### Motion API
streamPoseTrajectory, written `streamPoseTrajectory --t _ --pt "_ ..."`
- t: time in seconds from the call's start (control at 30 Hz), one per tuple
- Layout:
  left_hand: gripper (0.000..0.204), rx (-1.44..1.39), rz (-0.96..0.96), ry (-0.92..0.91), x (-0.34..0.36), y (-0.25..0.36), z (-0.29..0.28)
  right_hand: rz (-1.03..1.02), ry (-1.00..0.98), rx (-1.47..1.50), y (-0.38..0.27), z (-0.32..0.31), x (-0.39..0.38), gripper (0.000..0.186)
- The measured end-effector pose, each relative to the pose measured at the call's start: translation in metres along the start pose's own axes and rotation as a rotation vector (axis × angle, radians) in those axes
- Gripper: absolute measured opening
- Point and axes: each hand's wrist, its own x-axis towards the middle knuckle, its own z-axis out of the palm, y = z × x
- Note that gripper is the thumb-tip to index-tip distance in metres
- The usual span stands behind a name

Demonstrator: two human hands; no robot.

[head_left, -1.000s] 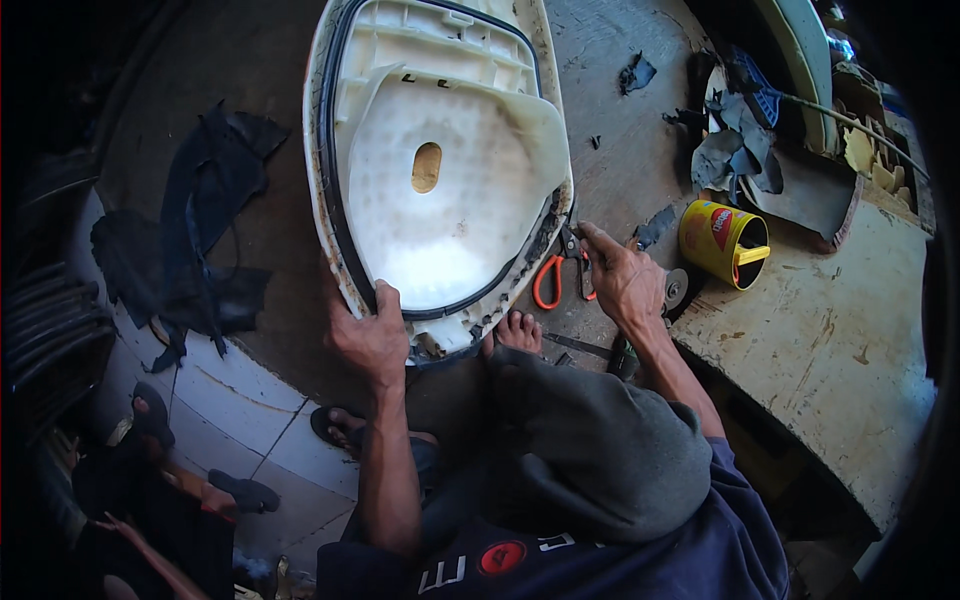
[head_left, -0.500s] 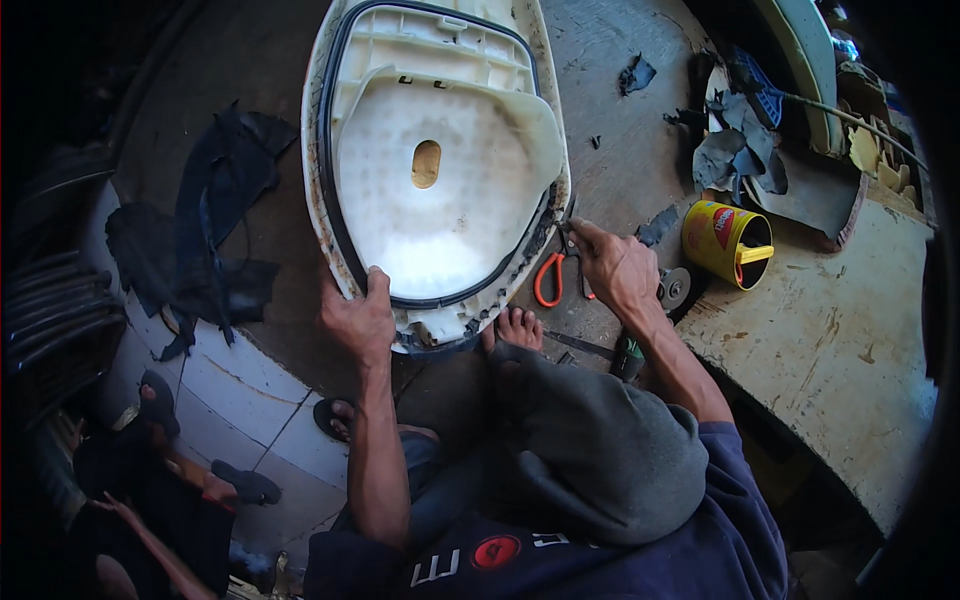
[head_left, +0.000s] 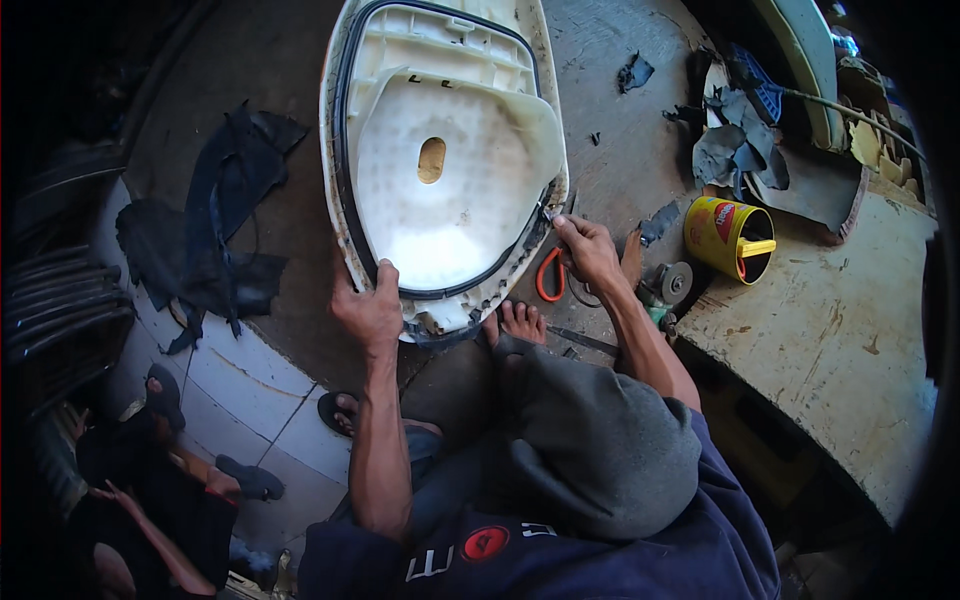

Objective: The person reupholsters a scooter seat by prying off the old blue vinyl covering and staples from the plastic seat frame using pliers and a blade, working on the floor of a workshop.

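Note:
My left hand (head_left: 370, 300) grips the lower-left rim of a white plastic seat base (head_left: 450, 200) with a black rubber seal and an oval hole. At the right rim my right hand (head_left: 585, 250) is closed on something small that I cannot make out. Red-handled scissors (head_left: 548, 275) lie just below it. A bare foot (head_left: 520, 320) shows under the base's lower end, near a dark blade (head_left: 585, 340). An angle grinder (head_left: 665, 290) sits right of my forearm.
Black scraps (head_left: 220, 210) lie at left, more scraps (head_left: 720, 150) at right near padded pieces (head_left: 810, 60). A yellow can (head_left: 728, 240) stands by a worn board (head_left: 820, 360). A person in sandals (head_left: 150, 500) is at lower left, on white tiles (head_left: 230, 390).
My right hand has moved up and left onto the base's right rim. The seat base and my left hand have shifted slightly up and right.

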Motion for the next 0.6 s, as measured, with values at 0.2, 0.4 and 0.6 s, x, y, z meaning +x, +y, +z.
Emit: streamPoseTrajectory --t 0.2,0.4,0.6 --pt "0.051 0.187 0.023 0.023 0.014 0.002 -0.003 -0.208 0.109 -0.473 -0.041 -0.039 -0.028 0.032" --pt "0.061 0.232 0.056 0.026 -0.001 0.017 0.003 -0.214 0.047 -0.732 -0.066 -0.041 -0.052 0.036" --pt "0.058 0.227 0.02 0.031 0.0 0.013 0.0 -0.199 0.052 -0.857 -0.07 -0.039 -0.051 0.034"
